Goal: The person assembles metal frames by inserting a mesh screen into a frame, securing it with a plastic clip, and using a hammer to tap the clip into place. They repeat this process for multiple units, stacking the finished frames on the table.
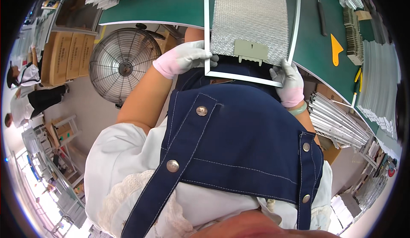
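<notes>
A thin white metal frame reaches over the near edge of the green table toward my body. My left hand, in a white glove with a pink cuff, is closed round its left rail near the corner. Gloved the same way, my right hand grips the near right corner. Between the rails lies a silver mesh panel; its near end stands apart from the frame's near rail. A grey-green plastic piece with small prongs sits on that end of the mesh.
On the green table at right lie a black-handled hammer, an orange triangular blade-shaped tool, yellow-handled pliers and stacked plastic pieces. Metal strips are piled beyond. A large fan stands left, beside cardboard boxes.
</notes>
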`<state>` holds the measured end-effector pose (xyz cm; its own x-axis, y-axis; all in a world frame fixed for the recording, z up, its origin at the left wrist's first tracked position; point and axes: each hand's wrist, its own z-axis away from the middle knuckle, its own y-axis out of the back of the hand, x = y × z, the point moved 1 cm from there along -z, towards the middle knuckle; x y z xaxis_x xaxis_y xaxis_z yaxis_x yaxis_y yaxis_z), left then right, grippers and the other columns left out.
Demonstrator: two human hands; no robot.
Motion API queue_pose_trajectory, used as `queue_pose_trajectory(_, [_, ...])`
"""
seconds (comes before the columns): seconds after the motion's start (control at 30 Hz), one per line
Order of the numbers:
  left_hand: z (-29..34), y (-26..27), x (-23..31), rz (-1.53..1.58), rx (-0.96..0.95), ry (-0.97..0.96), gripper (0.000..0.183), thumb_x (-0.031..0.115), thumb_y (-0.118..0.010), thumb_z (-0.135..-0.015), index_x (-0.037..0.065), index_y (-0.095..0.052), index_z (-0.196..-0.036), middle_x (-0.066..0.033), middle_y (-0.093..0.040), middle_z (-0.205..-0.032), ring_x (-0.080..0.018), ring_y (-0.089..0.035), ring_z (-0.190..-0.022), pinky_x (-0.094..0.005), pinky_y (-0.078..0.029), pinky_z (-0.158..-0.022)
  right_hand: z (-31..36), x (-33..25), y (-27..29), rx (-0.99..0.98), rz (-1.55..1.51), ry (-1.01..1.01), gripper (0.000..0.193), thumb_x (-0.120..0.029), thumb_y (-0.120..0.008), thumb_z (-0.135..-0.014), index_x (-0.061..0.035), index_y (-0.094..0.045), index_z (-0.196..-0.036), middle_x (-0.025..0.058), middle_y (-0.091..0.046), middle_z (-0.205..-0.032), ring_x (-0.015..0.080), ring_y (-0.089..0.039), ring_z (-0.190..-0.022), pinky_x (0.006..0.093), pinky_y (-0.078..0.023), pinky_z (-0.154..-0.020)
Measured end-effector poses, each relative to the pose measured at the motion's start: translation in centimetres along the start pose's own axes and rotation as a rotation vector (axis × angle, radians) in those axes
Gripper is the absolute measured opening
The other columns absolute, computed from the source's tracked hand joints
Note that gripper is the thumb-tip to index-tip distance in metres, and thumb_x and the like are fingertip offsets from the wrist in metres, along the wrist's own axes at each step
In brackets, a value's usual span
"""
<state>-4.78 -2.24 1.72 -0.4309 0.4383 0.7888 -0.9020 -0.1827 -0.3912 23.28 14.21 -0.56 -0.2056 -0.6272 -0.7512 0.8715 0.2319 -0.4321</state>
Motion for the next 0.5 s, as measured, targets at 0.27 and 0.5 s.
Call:
queue_pose_trajectory(0.27, [-2.4,-1.9,-3.0,-0.005,0.233,-0.142,0.043,0.024,-0.046,-0.101,-0.001,-0.041,-0.136,-0.0135,-0.053,-0.132,-0.024,-0.055,-0.116,-0.0416,-0.042,-0.105,-0.6,0.5,0.8,-0.089,-0.02,-0.006,0.019,-0.015,-0.058,-0.095,-0.0073,-0.053,-0.112,0.0036,-0.057,-0.099,0.0186,-0.059,-0.091,0.0405,-0.052,-0.086])
queue_pose_trajectory(0.5, [-2.5,-4.3,-1.9,0.368,0.378,-0.191,0.036,0.014,-0.051,-0.098,-0.001,-0.042,-0.13,-0.0144,-0.053,-0.129,-0.0271,-0.054,-0.118,-0.049,-0.042,-0.107,-0.5,0.7,0.7,-0.155,-0.123,-0.054,0.032,-0.015,-0.057,-0.094,-0.005,-0.049,-0.124,0.0083,-0.056,-0.119,0.0253,-0.056,-0.111,0.0503,-0.044,-0.099])
